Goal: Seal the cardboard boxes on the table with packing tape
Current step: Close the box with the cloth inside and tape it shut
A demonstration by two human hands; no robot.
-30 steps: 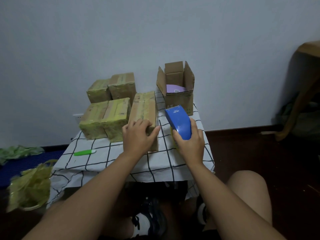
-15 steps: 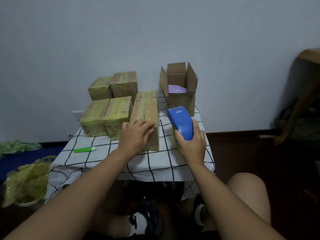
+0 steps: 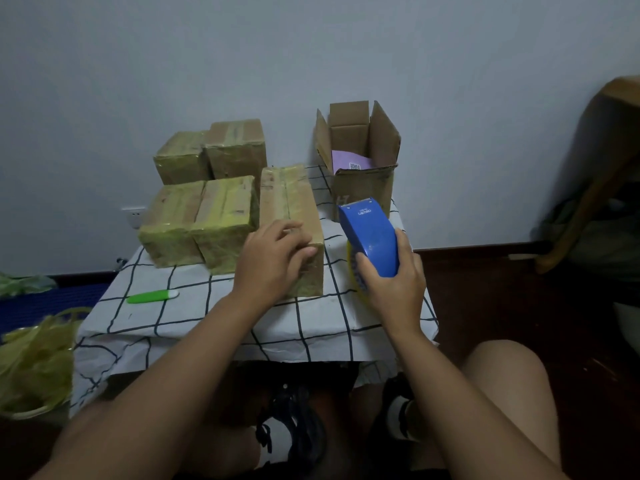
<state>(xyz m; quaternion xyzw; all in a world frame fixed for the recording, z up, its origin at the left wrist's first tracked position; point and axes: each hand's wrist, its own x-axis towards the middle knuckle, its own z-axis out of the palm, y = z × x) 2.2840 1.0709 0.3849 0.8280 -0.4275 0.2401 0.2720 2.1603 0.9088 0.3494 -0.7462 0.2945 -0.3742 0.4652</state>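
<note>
A long taped cardboard box (image 3: 289,199) lies in the middle of the small table (image 3: 207,317). My left hand (image 3: 273,258) rests on its near end, fingers spread over the top and front. My right hand (image 3: 391,282) grips a blue tape dispenser (image 3: 369,233) with a yellowish tape roll, held just right of that box and apart from it. Several taped boxes (image 3: 201,220) stand at the left and back left. One open box (image 3: 360,168) with raised flaps and a purple item inside stands at the back right.
A green utility knife (image 3: 152,296) lies on the checked tablecloth near the left front. A heap of yellowish tape scraps (image 3: 34,368) sits on the floor at left. My knees and shoes are below the table. A wooden chair (image 3: 595,174) stands at right.
My left hand has slid a little to the right along the near end of the long box. The dispenser in my right hand has barely moved.
</note>
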